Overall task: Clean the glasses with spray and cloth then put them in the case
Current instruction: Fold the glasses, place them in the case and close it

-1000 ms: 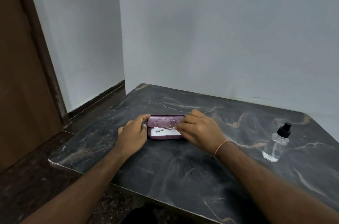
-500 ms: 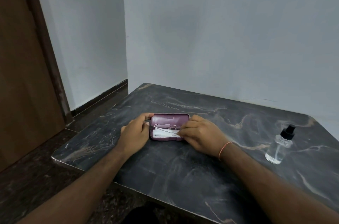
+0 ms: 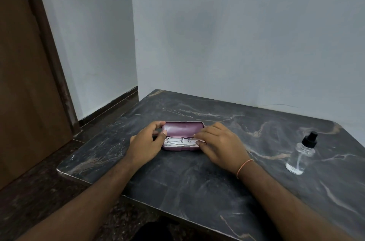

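On the dark marble table (image 3: pixel 197 181), one open purple case (image 3: pixel 182 129) holds one pair of glasses (image 3: pixel 180 140). The left hand (image 3: pixel 147 145) grips the case's end; the right hand (image 3: pixel 221 144) rests loose, fingertips on the glasses. One spray bottle (image 3: pixel 301 153) stands well apart.

table (image 3: pixel 187 181) front+centre open | spray bottle (image 3: pixel 300 156) upright far right | case (image 3: pixel 182 136) flanked by both hands

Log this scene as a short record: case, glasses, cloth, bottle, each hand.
case: open on table, lid up
glasses: folded, lying in case
cloth: white, under glasses
bottle: upright, to the right, untouched
left hand: holding case's left end
right hand: fingertips at glasses' right end; grip unclear
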Action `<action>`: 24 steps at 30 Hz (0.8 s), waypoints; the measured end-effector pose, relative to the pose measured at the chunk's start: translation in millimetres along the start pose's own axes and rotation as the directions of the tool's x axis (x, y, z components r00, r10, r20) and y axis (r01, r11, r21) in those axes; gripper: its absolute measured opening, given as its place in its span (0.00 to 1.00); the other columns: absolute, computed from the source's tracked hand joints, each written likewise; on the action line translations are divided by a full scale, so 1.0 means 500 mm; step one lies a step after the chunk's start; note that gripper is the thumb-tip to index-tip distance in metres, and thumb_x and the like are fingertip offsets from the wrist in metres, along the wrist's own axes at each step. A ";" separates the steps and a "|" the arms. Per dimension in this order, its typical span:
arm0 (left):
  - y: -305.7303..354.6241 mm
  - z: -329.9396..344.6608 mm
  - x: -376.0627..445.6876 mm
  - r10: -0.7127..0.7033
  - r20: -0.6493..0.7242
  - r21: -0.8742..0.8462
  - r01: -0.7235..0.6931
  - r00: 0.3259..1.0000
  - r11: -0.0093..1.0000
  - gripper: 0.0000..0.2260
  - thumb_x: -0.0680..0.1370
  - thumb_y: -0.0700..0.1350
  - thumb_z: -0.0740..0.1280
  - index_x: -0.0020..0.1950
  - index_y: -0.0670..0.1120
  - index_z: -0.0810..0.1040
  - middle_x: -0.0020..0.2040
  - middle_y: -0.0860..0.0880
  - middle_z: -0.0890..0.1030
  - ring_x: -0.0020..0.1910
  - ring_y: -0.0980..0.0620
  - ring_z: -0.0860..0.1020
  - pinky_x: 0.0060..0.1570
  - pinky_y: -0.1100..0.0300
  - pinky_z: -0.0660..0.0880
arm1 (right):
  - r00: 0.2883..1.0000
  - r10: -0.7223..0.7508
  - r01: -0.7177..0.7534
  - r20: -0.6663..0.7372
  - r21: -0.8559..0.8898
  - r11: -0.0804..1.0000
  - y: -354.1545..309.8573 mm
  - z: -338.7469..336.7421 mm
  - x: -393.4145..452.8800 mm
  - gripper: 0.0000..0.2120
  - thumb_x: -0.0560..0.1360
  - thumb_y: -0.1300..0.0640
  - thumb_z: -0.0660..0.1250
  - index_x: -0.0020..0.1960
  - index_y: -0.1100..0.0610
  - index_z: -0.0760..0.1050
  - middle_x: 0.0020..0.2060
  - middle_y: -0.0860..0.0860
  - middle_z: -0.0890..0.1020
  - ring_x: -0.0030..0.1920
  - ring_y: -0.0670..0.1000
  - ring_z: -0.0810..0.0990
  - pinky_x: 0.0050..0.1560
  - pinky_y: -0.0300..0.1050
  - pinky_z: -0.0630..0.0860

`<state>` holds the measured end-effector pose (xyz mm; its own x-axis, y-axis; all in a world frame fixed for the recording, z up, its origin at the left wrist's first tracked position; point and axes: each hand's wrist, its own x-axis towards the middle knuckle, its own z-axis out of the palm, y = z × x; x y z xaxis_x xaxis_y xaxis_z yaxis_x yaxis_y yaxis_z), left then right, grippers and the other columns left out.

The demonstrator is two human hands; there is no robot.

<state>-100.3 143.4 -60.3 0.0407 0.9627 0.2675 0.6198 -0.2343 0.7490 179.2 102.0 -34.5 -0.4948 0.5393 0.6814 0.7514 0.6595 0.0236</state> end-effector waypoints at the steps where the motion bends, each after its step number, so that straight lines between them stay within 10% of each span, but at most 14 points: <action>1: -0.001 0.000 0.001 0.000 -0.001 0.004 0.000 1.000 1.000 0.16 0.86 0.59 0.67 0.74 0.63 0.76 0.54 0.67 0.82 0.63 0.61 0.82 0.80 0.38 0.65 | 1.000 0.014 -0.014 0.000 -0.008 1.000 0.000 -0.001 0.000 0.07 0.80 0.57 0.76 0.57 0.54 0.88 0.51 0.48 0.88 0.48 0.57 0.82 0.51 0.51 0.82; 20: -0.018 0.005 0.006 0.048 0.053 -0.091 -0.043 0.997 0.995 0.24 0.81 0.55 0.75 0.75 0.65 0.71 0.63 0.66 0.82 0.60 0.63 0.83 0.74 0.35 0.73 | 0.985 0.083 -0.085 0.151 0.003 0.996 -0.004 0.012 -0.008 0.08 0.81 0.54 0.71 0.55 0.52 0.88 0.49 0.47 0.86 0.51 0.57 0.81 0.47 0.58 0.82; 24: -0.011 0.003 0.003 0.101 0.041 -0.156 -0.094 0.994 0.983 0.35 0.80 0.50 0.78 0.83 0.59 0.65 0.67 0.65 0.78 0.56 0.62 0.86 0.66 0.53 0.81 | 0.989 0.078 -0.082 0.127 0.026 0.996 -0.001 0.012 -0.010 0.07 0.81 0.56 0.73 0.55 0.52 0.89 0.49 0.47 0.86 0.50 0.55 0.80 0.48 0.55 0.81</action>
<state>-102.4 146.6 -65.0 0.1355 0.9388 0.3166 0.4834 -0.3416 0.8060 178.7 102.4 -42.3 -0.4860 0.6513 0.5827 0.7778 0.6264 -0.0514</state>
